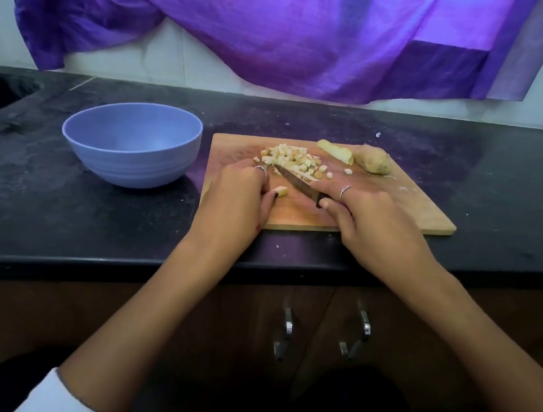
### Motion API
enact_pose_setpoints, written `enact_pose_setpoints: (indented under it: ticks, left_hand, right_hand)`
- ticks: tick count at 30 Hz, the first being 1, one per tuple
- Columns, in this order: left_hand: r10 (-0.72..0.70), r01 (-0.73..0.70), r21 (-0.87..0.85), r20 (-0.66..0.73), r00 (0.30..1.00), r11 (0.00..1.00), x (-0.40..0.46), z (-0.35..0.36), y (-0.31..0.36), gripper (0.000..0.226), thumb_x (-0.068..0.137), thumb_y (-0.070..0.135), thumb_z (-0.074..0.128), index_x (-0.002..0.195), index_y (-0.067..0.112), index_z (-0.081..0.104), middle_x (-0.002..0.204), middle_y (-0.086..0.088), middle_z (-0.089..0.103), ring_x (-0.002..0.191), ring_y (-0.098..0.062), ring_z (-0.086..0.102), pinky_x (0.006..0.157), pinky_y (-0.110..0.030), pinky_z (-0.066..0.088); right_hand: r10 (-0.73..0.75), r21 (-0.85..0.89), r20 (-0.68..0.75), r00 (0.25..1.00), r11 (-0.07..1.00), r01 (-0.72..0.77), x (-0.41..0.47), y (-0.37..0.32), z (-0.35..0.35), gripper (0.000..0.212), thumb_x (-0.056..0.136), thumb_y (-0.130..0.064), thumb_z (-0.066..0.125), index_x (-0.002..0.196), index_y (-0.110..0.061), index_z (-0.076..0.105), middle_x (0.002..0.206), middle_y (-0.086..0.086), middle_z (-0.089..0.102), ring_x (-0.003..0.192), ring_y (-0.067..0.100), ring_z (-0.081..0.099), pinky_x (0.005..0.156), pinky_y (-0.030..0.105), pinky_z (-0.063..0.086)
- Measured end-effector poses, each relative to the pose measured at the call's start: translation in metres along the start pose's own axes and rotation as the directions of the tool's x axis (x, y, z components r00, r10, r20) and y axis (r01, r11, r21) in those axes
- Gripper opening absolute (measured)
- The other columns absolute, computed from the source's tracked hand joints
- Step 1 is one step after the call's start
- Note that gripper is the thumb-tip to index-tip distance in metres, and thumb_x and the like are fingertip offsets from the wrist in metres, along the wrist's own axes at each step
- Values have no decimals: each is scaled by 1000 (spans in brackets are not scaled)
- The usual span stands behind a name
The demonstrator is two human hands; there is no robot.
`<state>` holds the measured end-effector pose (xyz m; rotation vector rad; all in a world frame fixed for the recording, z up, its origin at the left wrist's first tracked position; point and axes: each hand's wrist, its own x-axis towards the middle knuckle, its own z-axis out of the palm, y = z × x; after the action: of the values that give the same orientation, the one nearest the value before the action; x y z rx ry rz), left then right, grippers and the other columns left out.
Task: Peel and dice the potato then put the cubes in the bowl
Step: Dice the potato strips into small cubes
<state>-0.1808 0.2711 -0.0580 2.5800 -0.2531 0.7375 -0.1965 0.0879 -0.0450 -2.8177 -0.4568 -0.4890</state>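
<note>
Gripping the knife (pixel 297 182) by its dark handle, the right hand (pixel 369 224) lays the blade across the wooden cutting board (pixel 401 205). At nine o'clock of the blade, the left hand (pixel 239 201) pinches a potato piece (pixel 281 191). Diced cubes (pixel 295 160) are heaped at twelve o'clock, the unpeeled potato (pixel 371 161) at two, the blue bowl (pixel 133 144) at nine, off the board.

White sleeve cuffs (pixel 75 401); a ring (pixel 345 189) on each hand.

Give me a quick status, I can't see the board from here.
Right hand grips knife; left hand holds potato piece. Cubes piled on board. Bowl empty. Nothing blocking.
</note>
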Motion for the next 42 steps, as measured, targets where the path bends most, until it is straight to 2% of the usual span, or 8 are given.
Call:
enact_pose_setpoints:
  ticks: [8, 14, 19, 23, 26, 30, 34, 42]
  left_hand:
    - [5, -7, -37, -49, 999, 999, -3, 3, 0, 16, 92, 23, 61, 88, 9, 68, 103, -3, 59, 85, -9, 41, 75, -22, 36]
    - [-10, 6, -101, -39, 999, 995, 0, 3, -4, 12, 88, 21, 65, 84, 10, 68, 99, -3, 61, 80, -12, 49, 74, -25, 43]
    - [-19, 18, -72, -13, 1000, 997, 2, 4, -3, 14, 89, 22, 64, 84, 10, 67, 97, -4, 60, 81, -13, 49, 72, -25, 41]
    - [-28, 26, -71, -19, 999, 997, 1, 4, -2, 13, 89, 21, 64, 81, 12, 65, 93, -1, 56, 80, -12, 46, 70, -22, 35]
    - [-26, 25, -82, -7, 1000, 996, 2, 3, -2, 13, 88, 22, 65, 77, 15, 62, 91, 1, 55, 79, -11, 46, 71, -22, 37]
    - [-16, 15, -82, -12, 1000, 997, 1, 3, -3, 16, 88, 21, 65, 74, 17, 58, 90, 2, 53, 78, -11, 46, 69, -21, 35]
    - [-6, 5, -83, -15, 1000, 997, 1, 3, -2, 10, 88, 18, 64, 81, 12, 66, 95, -1, 58, 80, -11, 48, 72, -22, 39]
    - [-18, 16, -66, -30, 999, 998, 1, 5, -3, 14, 90, 21, 61, 87, 10, 68, 100, -2, 58, 81, -10, 44, 71, -21, 35]
  right_hand:
    - [-2, 67, 7, 1000, 998, 2, -2, 2, 6, 33, 99, -40, 39, 129, -38, 54, 81, -1, 62, 76, 23, 59, 56, 32, 38]
    - [-46, 0, 22, 999, 999, 46, 9, -8, 0, 33, 98, -38, 43, 130, -39, 52, 107, 1, 66, 88, 20, 58, 70, 35, 49]
    - [-43, 20, 74, 996, 999, 42, 25, -12, 2, 29, 97, -38, 48, 125, -38, 55, 102, 1, 64, 73, 13, 48, 61, 28, 36]
    - [-86, -75, 46, 995, 993, 90, 15, -10, 4, 31, 98, -40, 43, 128, -41, 50, 106, 0, 63, 91, 19, 56, 64, 32, 43]
    - [-66, -107, 41, 997, 992, 70, 2, -4, 0, 33, 99, -42, 39, 130, -44, 46, 107, -1, 65, 92, 21, 59, 65, 34, 46]
    - [-48, 51, -27, 998, 997, 49, -3, -4, 2, 32, 99, -40, 42, 129, -40, 52, 100, 0, 67, 75, 14, 49, 57, 31, 34]
    - [-53, 6, 3, 999, 999, 53, -1, -9, 4, 37, 99, -43, 39, 135, -45, 46, 113, 0, 65, 92, 20, 57, 63, 30, 36]
    - [-70, -133, 29, 997, 988, 73, 15, -26, 1, 33, 100, -44, 35, 131, -43, 47, 108, 2, 63, 97, 24, 59, 66, 33, 42]
